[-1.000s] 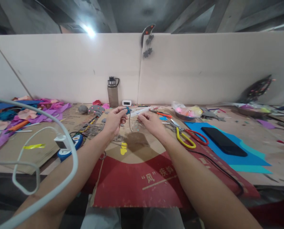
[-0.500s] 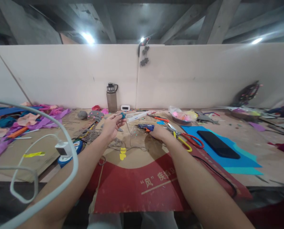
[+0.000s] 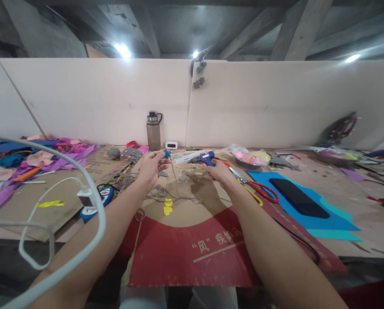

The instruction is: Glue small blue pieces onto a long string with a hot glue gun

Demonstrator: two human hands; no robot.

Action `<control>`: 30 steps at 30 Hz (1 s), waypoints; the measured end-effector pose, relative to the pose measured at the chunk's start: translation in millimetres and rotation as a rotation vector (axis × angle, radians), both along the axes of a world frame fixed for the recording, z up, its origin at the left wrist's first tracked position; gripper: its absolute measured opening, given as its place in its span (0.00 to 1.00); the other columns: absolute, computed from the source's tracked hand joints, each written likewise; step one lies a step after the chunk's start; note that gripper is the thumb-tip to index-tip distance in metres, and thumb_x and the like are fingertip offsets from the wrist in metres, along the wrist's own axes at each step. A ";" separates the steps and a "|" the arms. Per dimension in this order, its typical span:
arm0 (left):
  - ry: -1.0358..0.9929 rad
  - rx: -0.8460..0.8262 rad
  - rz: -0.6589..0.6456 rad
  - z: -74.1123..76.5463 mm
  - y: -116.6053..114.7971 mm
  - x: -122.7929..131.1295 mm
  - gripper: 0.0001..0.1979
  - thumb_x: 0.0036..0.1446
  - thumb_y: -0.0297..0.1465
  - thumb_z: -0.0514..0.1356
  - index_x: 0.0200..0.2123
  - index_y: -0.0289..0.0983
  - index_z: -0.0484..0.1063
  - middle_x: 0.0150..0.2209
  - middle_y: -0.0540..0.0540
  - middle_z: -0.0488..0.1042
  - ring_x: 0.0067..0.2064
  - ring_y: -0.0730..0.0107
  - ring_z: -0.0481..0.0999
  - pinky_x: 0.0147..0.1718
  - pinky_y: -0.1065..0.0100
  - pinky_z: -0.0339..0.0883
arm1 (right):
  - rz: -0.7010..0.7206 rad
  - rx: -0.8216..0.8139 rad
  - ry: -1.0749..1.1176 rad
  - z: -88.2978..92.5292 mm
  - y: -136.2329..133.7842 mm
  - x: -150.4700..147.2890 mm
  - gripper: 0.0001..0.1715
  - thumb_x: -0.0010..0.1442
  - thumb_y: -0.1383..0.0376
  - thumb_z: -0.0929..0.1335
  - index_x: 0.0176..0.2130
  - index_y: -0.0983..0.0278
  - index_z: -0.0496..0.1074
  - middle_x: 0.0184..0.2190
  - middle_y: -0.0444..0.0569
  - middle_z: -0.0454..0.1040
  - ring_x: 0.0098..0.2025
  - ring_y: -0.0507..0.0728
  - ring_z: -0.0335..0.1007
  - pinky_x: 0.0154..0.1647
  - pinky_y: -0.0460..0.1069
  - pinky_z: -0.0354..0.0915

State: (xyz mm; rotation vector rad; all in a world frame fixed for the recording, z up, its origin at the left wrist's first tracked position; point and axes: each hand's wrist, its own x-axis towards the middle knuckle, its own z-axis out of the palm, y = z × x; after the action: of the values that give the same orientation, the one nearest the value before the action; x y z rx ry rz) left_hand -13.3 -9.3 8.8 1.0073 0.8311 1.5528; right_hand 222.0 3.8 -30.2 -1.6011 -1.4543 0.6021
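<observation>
Pinched in the fingertips of my left hand (image 3: 152,166) is a small teal felt piece (image 3: 167,153), with a grey cord (image 3: 175,176) hanging below it toward the cardboard. My right hand (image 3: 218,170) is closed around a blue hot glue gun (image 3: 207,158), held above the board with its nozzle pointing left toward the teal piece. The two are apart. Beneath both hands lies a red and brown cardboard sheet (image 3: 192,266). Yellow felt cutouts (image 3: 168,209) and loose grey yarn (image 3: 160,192) rest on it.
Red-handled scissors (image 3: 264,192) and a black phone (image 3: 299,197) on blue felt (image 3: 336,220) lie right. A white cable (image 3: 98,201) loops close at left, near a charger (image 3: 87,199). A bottle (image 3: 153,133) and small clock (image 3: 171,145) stand behind.
The glue gun has come up off the cardboard in my right hand and tilted more upright. My left hand keeps its pinch on the teal piece, nearly still. The view has shifted slightly.
</observation>
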 end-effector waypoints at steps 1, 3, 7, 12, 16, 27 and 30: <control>0.011 0.016 0.009 -0.9 0.5 -0.1 0.06 0.49 0.27 0.63 0.30 0.33 0.69 0.24 0.49 0.73 0.24 0.75 0.76 0.22 0.76 0.67 | -0.010 0.017 0.066 4.1 -1.9 -2.4 0.14 0.46 0.66 0.65 0.37 0.64 0.66 0.27 0.46 0.71 0.25 0.52 0.66 0.24 0.46 0.63; 0.030 0.040 0.015 -3.4 2.0 0.2 0.06 0.48 0.28 0.64 0.30 0.32 0.69 0.24 0.49 0.73 0.24 0.75 0.75 0.25 0.75 0.69 | 0.027 0.067 0.282 13.0 -8.0 -9.1 0.17 0.44 0.68 0.64 0.38 0.62 0.64 0.30 0.45 0.71 0.25 0.50 0.66 0.25 0.45 0.64; 0.048 0.041 0.003 -9.0 5.0 0.7 0.08 0.46 0.28 0.65 0.28 0.32 0.69 0.24 0.48 0.73 0.24 0.74 0.75 0.27 0.72 0.71 | 0.218 0.070 0.695 29.5 -25.3 -23.1 0.19 0.39 0.71 0.63 0.36 0.61 0.63 0.32 0.44 0.73 0.24 0.48 0.64 0.23 0.44 0.64; 0.085 0.010 0.019 -14.5 9.1 -1.5 0.09 0.46 0.29 0.66 0.29 0.32 0.70 0.24 0.47 0.74 0.24 0.74 0.76 0.24 0.74 0.68 | 0.338 0.127 0.751 40.2 -40.8 -33.8 0.20 0.41 0.69 0.64 0.38 0.60 0.63 0.35 0.43 0.74 0.24 0.47 0.62 0.19 0.42 0.58; 0.089 0.024 0.035 -18.5 13.9 -4.7 0.10 0.45 0.30 0.66 0.29 0.32 0.70 0.25 0.47 0.74 0.26 0.73 0.76 0.24 0.75 0.68 | 0.416 0.223 0.623 39.9 -44.2 -41.0 0.14 0.50 0.62 0.66 0.39 0.61 0.63 0.33 0.43 0.73 0.22 0.46 0.59 0.20 0.43 0.57; 0.084 0.029 0.048 -13.4 9.8 -3.5 0.09 0.44 0.29 0.67 0.28 0.31 0.71 0.25 0.46 0.75 0.26 0.73 0.76 0.29 0.70 0.71 | 0.323 0.386 -0.006 39.5 -54.4 -50.6 0.15 0.58 0.59 0.62 0.44 0.63 0.67 0.31 0.48 0.73 0.29 0.53 0.66 0.34 0.49 0.63; 0.124 -0.014 0.067 -11.7 7.3 -2.8 0.11 0.43 0.30 0.67 0.29 0.31 0.71 0.25 0.46 0.74 0.24 0.72 0.76 0.23 0.73 0.68 | 0.309 0.427 -0.080 39.4 -54.9 -52.2 0.19 0.58 0.62 0.62 0.49 0.63 0.65 0.36 0.50 0.74 0.35 0.57 0.68 0.39 0.51 0.62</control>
State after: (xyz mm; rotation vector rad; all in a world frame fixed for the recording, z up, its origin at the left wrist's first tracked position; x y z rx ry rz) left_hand -16.1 -2.0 -3.0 1.0833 0.9693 1.5506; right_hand 169.8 -51.1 9.2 -1.0890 -1.7682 0.3655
